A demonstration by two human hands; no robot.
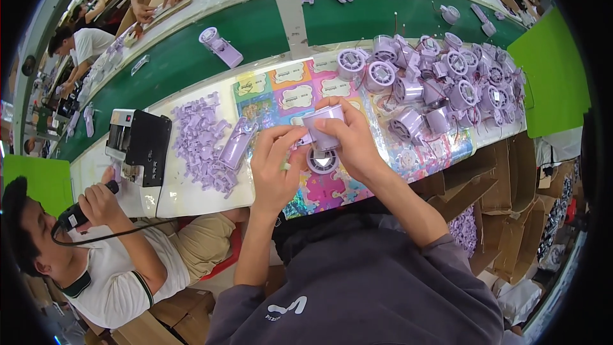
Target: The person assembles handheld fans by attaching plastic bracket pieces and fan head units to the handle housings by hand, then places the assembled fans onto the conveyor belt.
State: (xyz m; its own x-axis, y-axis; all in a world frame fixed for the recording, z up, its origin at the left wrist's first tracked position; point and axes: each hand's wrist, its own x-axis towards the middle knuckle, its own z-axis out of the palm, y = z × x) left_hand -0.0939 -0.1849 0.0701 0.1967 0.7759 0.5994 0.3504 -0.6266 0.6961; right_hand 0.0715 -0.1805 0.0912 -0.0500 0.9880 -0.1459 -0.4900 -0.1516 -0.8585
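Note:
Upright in front of me is a lavender plastic cylinder housing (324,129), gripped by my right hand (352,137) with the thumb across its front. My left hand (276,165) pinches a small lavender plastic piece (302,141) against the housing's left side; the fingers partly cover it. Just below the housing, a round lavender part with a spoked grille (322,161) lies on the colourful printed sheet (322,193). A longer lavender casing (239,144) rests to the left of my left hand.
Small lavender pieces (199,137) are heaped at the left, next to a black and white machine (143,147). Many fan-like housings with wires (456,76) pile up at right. A green conveyor (255,25) runs behind. A co-worker (121,262) sits at left holding a black corded tool (73,217).

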